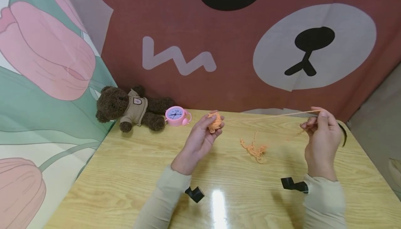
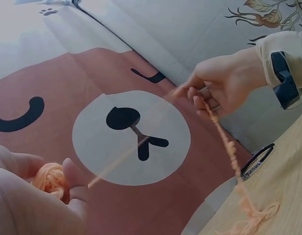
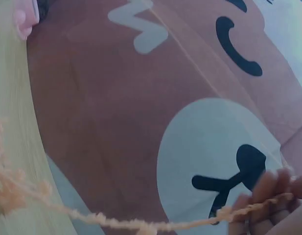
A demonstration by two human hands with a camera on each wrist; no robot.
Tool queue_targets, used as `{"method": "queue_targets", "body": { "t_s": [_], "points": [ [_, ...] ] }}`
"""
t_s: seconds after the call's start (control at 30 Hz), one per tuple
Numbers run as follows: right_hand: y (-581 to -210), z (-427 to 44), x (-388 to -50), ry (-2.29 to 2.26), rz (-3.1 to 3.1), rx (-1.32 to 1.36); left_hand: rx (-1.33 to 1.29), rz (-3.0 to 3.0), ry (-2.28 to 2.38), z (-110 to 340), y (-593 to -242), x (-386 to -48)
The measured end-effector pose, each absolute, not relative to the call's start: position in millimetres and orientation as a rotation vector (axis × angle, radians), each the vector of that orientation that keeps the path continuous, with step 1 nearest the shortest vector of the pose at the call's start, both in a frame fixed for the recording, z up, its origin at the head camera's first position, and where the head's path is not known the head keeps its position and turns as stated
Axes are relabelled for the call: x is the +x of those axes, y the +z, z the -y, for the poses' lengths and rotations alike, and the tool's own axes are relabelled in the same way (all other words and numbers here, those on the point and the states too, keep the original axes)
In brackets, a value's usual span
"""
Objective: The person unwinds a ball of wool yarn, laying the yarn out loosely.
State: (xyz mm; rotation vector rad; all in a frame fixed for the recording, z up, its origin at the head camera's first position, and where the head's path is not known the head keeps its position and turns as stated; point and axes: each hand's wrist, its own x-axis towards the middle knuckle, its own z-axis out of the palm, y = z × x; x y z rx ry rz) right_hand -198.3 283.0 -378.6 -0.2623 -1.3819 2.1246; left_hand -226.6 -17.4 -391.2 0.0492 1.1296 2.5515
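My left hand (image 1: 195, 143) grips a small wound ball of orange yarn (image 1: 214, 121) above the table, thumb and fingers curled round it. Out to the right, my raised right hand (image 1: 324, 145) pinches a strand of the yarn (image 1: 294, 113), which runs taut back toward the ball. From the right hand a second, kinked length (image 2: 230, 149) hangs down, as the left wrist view shows. It leads to a loose tangle of yarn (image 1: 255, 150) lying on the table between the two hands.
A brown teddy bear (image 1: 134, 109) in a beige shirt lies at the back left of the wooden table (image 1: 125, 176). Beside it stands a pink alarm clock (image 1: 175, 116). A dark curved band (image 2: 258, 159) is near the right back edge, before the bear-print cloth (image 1: 232, 65).
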Motion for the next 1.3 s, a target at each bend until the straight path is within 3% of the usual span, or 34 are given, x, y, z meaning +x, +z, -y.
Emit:
{"method": "queue_targets", "body": {
  "t_s": [0.13,0.37,0.73,0.93,1.17,1.3],
  "points": [
    [-384,-286,-199,2.071,1.769,-0.254,0.082,-1.122,2.518,19,-391,-227],
    [-394,-272,-203,1.572,2.558,-0.03,0.21,-1.154,2.39,18,-391,-222],
    [-403,-255,-209,1.252,2.815,0.047,0.248,-1.163,2.363,16,-389,-220],
    [-408,-238,-209,1.233,2.816,0.167,0.279,-1.18,2.329,13,-389,-218],
    [-415,-202,-207,1.556,2.814,0.623,0.416,-1.174,2.199,12,-387,-214],
    [-415,-204,-206,1.652,2.802,0.622,0.465,-1.159,2.166,12,-388,-212]
  ]
}}
